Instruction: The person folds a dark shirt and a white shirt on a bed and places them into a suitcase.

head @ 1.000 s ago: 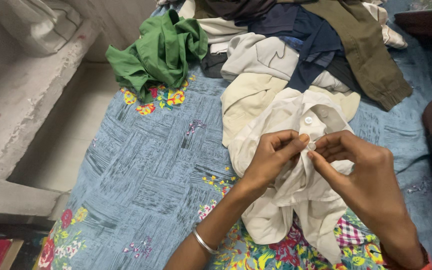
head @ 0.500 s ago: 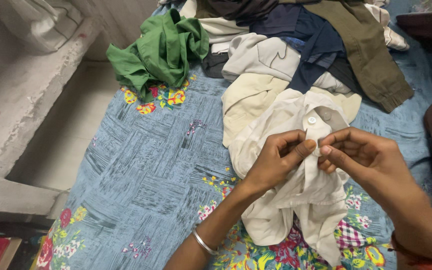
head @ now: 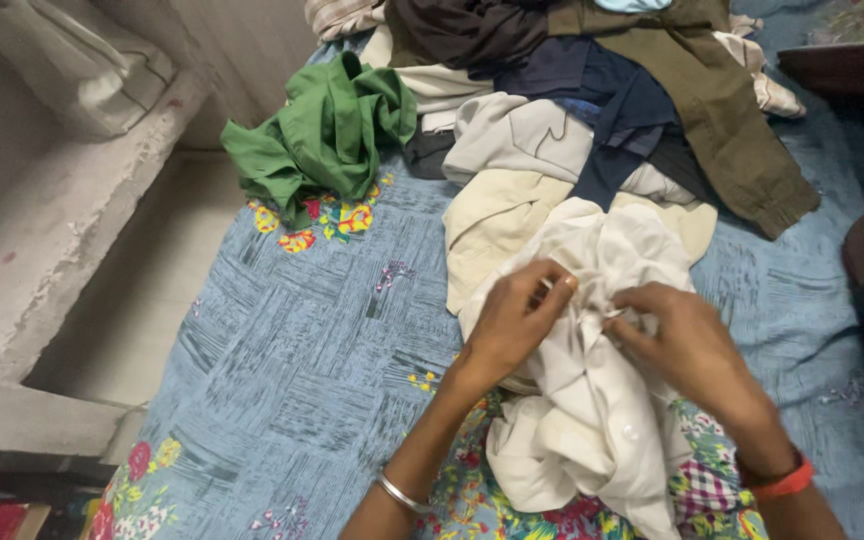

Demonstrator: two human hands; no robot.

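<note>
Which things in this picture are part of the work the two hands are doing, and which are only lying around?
In hand:
- white shirt, pinched by the left hand and the right hand

Lying about:
- green garment
- cream garment
- olive trousers
- dark blue clothes
- blue flowered bedsheet under everything

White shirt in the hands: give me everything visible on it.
The white shirt looks like thin woven cotton, crumpled and bunched, lying on the blue floral bedsheet with its top edge against the cream garment. One small white button shows low on the front. The left hand and right hand both pinch a fold near its upper middle.
</note>
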